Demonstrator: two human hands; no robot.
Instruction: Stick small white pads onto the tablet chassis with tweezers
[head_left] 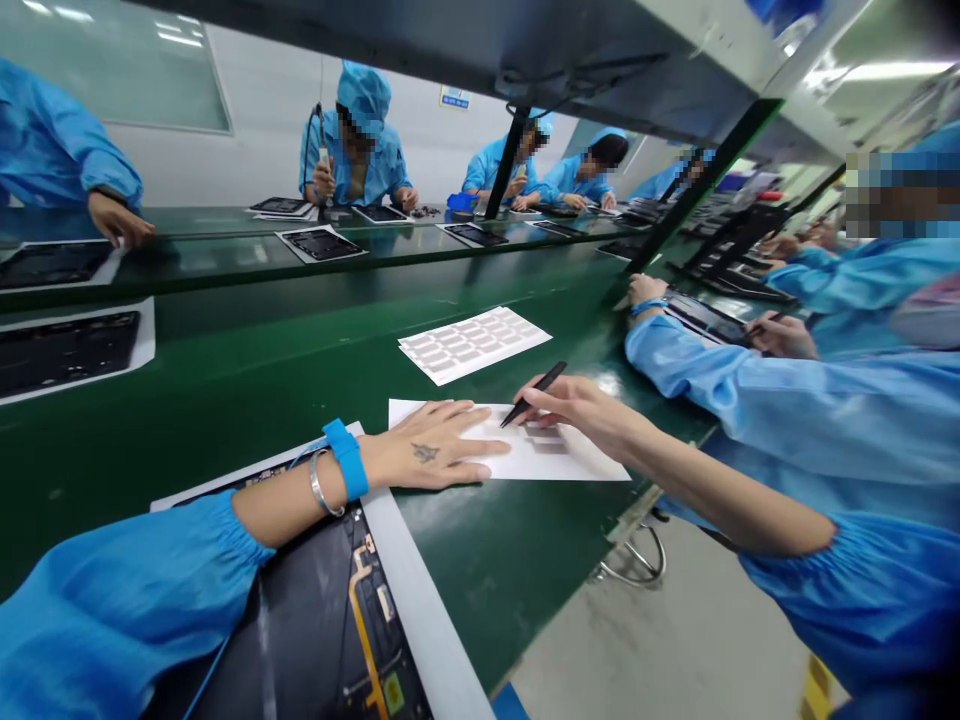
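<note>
My left hand [442, 447] lies flat with its fingers spread on the left part of a white sheet [592, 462]. Grey rectangular stickers [546, 438] show on that sheet, partly hidden by my right hand [559, 400]. Between the fingers of my right hand is a pair of black tweezers [534, 393], its tip pointing down-left close to the sheet, near my left fingertips. Beneath my left forearm lies a black device panel [307, 620] with an orange flex cable, resting on white paper. A blue wrist strap [346, 460] circles my left wrist.
Another sheet of grey stickers [476, 345] lies farther back on the green bench [300, 340]. A device panel [71, 350] sits at left. A co-worker's blue sleeve [750, 400] is close on my right. Across a raised ledge, several people work; a shelf [450, 50] hangs overhead.
</note>
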